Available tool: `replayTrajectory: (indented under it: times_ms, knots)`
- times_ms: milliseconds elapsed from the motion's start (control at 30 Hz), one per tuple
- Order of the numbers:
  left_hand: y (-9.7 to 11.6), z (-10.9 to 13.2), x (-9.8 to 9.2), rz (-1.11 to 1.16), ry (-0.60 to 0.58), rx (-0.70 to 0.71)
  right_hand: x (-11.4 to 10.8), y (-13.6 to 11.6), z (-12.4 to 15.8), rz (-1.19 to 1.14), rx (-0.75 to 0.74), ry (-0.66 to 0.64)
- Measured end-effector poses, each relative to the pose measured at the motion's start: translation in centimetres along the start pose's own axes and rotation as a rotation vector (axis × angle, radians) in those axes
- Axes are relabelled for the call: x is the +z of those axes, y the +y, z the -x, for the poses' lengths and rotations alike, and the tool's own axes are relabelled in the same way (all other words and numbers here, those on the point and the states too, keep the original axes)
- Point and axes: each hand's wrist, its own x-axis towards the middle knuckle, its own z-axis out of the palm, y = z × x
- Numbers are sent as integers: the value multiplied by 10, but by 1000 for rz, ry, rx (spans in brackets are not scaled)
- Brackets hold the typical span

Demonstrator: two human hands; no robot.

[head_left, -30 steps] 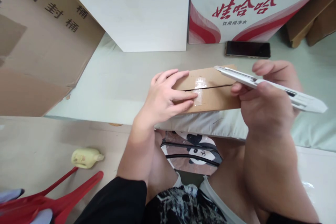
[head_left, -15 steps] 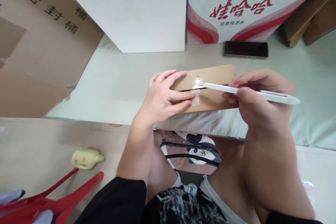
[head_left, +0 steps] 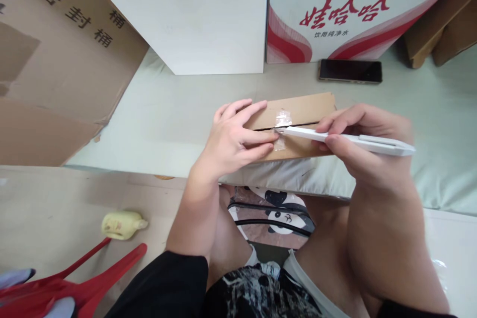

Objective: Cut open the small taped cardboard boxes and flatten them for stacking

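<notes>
The left hand (head_left: pixel 236 136), fingers spread and loosely open, rests palm down on the left end of a small cardboard box (head_left: pixel 307 108), while the right hand (head_left: pixel 367 131) grips a white knife (head_left: pixel 368 143), its tip at the clear tape (head_left: pixel 283 119) across the box's seam, just beside a left fingertip. The box lies near the front edge of a pale green sheet (head_left: pixel 149 124); beyond it are a dark phone (head_left: pixel 350 71), a white carton (head_left: pixel 201 25) and a red-lettered carton (head_left: pixel 324 49).
</notes>
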Motion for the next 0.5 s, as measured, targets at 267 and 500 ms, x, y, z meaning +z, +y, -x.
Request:
replayTrajectory:
  times_ms: [267,500]
  knots:
    - [1,0,0,-2,-6,-8,6,-9,0,111,37,-14]
    - [2,0,0,1,-6,-37,-31,8,-11,285,136,137]
